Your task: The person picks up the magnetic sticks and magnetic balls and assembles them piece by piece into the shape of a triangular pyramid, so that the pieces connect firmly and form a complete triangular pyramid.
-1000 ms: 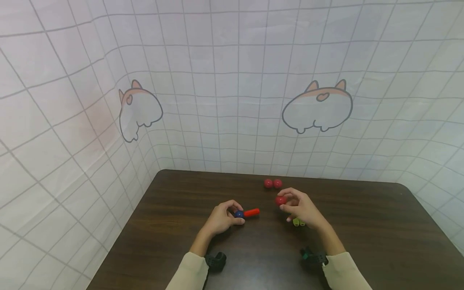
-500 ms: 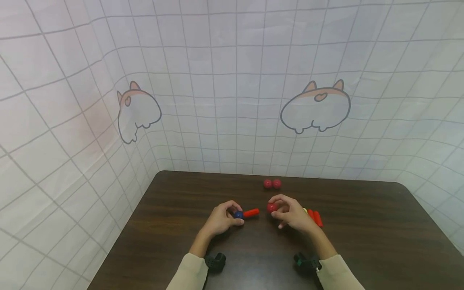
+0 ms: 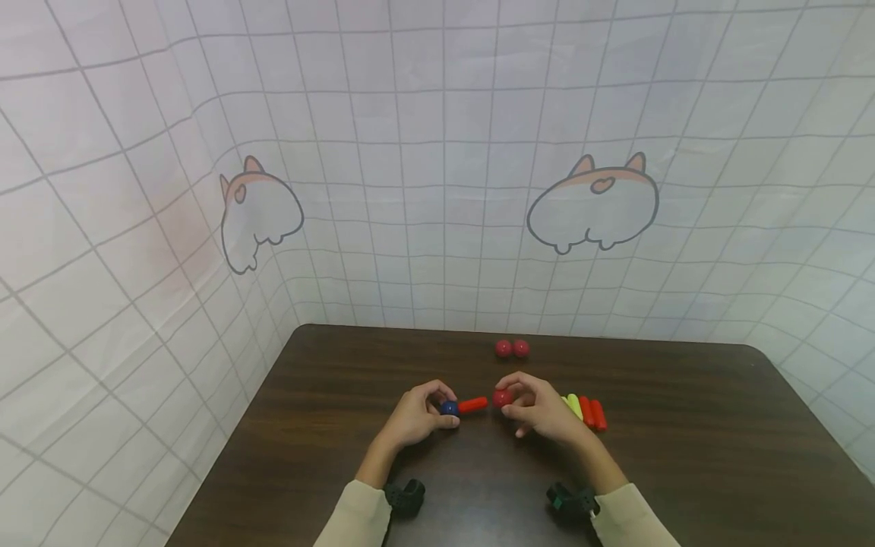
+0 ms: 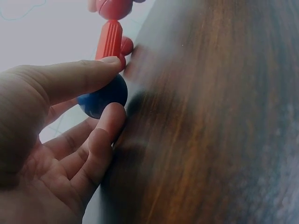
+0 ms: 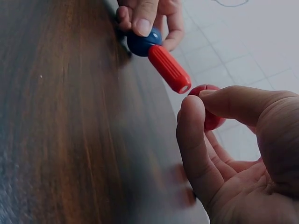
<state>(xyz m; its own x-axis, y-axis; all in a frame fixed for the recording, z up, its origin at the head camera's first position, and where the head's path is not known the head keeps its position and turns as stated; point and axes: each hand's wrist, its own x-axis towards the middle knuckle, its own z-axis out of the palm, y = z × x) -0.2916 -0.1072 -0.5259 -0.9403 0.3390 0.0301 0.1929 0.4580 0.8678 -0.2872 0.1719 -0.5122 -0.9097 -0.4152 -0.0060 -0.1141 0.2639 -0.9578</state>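
My left hand pinches a blue ball between thumb and fingers. A ridged red rod sticks out from that ball toward the right, its free end showing a pale round tip in the right wrist view. My right hand pinches a red ball between thumb and fingertips. In the head view the red ball sits just beyond the rod's free end, with a small gap. Part of the red ball is hidden behind the right thumb and fingers in the right wrist view.
Two more red balls lie side by side near the table's back edge. Right of my right hand, yellow-green rods and red rods lie in a row. The dark wooden table meets a white gridded curtain behind.
My right hand has moved left and slightly toward me with the red ball, closing on the rod's free end. The row of rods has come into view behind it. My left hand stays put.
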